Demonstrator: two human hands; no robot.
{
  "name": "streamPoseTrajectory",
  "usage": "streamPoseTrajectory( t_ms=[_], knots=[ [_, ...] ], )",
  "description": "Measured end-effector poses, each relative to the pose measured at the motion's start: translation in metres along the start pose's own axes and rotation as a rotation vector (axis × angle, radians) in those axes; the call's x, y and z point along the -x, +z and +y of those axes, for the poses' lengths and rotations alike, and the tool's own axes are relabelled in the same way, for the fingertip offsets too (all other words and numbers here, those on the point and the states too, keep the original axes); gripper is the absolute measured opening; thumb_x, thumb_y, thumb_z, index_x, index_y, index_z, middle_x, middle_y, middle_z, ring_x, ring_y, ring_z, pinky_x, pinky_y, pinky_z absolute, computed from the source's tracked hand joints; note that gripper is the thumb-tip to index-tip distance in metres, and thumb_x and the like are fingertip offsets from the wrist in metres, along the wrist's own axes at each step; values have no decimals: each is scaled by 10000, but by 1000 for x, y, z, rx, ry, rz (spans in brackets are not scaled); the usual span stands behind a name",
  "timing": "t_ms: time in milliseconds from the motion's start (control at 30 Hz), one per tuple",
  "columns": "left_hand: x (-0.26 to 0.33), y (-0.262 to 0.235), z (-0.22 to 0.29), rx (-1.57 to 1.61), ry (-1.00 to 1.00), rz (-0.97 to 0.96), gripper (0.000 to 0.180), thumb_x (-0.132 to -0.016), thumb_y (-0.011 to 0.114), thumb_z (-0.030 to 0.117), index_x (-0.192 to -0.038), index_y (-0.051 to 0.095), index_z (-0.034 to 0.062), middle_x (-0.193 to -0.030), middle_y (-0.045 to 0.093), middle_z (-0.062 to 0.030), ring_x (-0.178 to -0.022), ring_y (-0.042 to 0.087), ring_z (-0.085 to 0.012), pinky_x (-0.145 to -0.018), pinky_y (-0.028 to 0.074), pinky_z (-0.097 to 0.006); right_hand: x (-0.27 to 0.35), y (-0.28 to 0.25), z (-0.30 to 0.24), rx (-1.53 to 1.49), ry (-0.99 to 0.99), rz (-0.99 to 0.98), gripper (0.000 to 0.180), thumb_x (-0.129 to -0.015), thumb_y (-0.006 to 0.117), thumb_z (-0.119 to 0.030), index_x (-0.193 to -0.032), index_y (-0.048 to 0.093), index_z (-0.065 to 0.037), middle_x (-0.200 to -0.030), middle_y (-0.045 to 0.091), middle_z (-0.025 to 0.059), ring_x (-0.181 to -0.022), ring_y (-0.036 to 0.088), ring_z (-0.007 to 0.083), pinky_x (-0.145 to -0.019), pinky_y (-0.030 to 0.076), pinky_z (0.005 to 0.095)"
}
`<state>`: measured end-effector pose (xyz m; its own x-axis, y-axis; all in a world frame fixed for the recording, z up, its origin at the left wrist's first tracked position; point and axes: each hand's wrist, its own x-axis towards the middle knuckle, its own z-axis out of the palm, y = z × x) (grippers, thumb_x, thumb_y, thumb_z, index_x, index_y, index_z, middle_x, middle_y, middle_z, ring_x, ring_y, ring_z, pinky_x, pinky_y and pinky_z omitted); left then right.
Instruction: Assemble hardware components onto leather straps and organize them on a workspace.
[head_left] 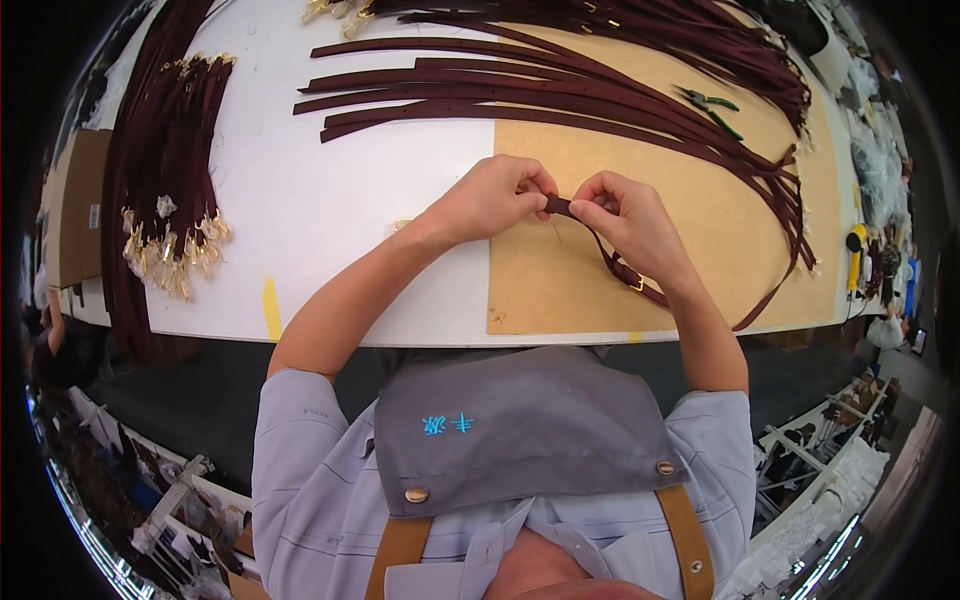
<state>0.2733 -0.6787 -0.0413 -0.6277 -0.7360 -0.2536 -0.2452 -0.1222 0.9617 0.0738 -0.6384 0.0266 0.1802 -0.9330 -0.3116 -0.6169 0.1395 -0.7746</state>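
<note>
A dark maroon strap [597, 240] is stretched between my two hands over the tan sheet. My left hand [503, 195] pinches the strap at its upper end, thumb and fingertips closed. Close beside it, my right hand [622, 212] grips the same strap between thumb and fingers. Below the right hand the strap curves down and carries a gold-coloured buckle [634, 280]; from there it runs under my right forearm to the table's near edge. What the left fingertips cover at the strap end is hidden.
Several loose maroon straps [430, 105] lie across the table beyond my hands. Green-handled pliers [710, 100] rest among them. At left hangs a bundle of straps [180, 140] with gold wrapped hardware. A cardboard box [78, 210] stands at the left edge, a yellow tool [855, 255] at the right.
</note>
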Motion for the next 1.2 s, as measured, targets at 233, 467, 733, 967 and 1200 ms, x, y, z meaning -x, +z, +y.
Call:
streamPoseTrajectory(
  t_ms=[233,467,733,967,1200],
  knots=[
    [14,13,12,-52,-35,16,123,-883,566,24,-973,631,-28,-832,689,-86,-794,649,-119,-726,491,-265,11,4,-1,210,9,-75,184,-886,627,-148,-876,617,35,-809,668,188,-690,642,288,-619,490,373],
    [11,8,13,-93,34,180,132,-892,568,17,-996,625,-41,-871,688,-95,-833,660,-141,-797,515,-285,6,22,2,82,-68,136,160,-889,622,-135,-894,594,23,-759,650,169,-669,632,299,-618,486,390],
    [18,-2,10,20,-26,101,135,-899,567,12,-1010,613,-50,-909,672,-78,-879,652,-140,-821,518,-282,6,28,-2,119,-100,105,125,-892,619,-119,-891,591,3,-755,644,153,-660,623,299,-609,486,388],
    [25,-19,54,-253,227,274,120,-886,588,14,-995,604,-32,-905,670,-77,-834,639,-154,-803,514,-282,-12,14,-22,206,-399,312,112,-895,617,-98,-889,588,10,-721,625,124,-604,593,238,-558,459,368],
    [15,-13,-9,-171,89,196,151,-874,570,2,-1012,616,-39,-919,680,-107,-837,649,-176,-794,518,-301,-25,37,12,-11,-125,2,136,-910,598,-98,-912,587,37,-756,625,146,-628,580,224,-585,462,353]
  ],
)
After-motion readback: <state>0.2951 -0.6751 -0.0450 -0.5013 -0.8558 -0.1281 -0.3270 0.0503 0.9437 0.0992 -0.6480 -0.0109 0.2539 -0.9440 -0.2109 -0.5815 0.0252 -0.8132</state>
